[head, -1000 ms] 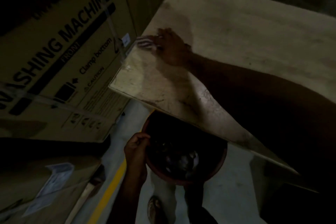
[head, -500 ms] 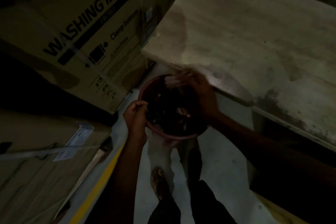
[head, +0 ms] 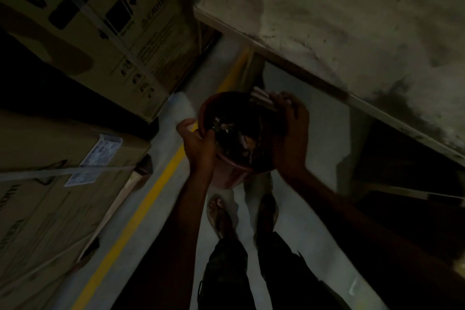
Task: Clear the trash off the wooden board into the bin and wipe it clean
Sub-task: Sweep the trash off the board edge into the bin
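Your left hand (head: 198, 143) grips the bin (head: 226, 175) by its rim | your right hand (head: 292, 131) pinches a striped wrapper (head: 260, 98) above the bin | the wooden board (head: 352, 20) lies beyond your right hand

Printed cardboard boxes (head: 100, 20), yellow floor line (head: 153, 196), sandalled feet (head: 219, 214)
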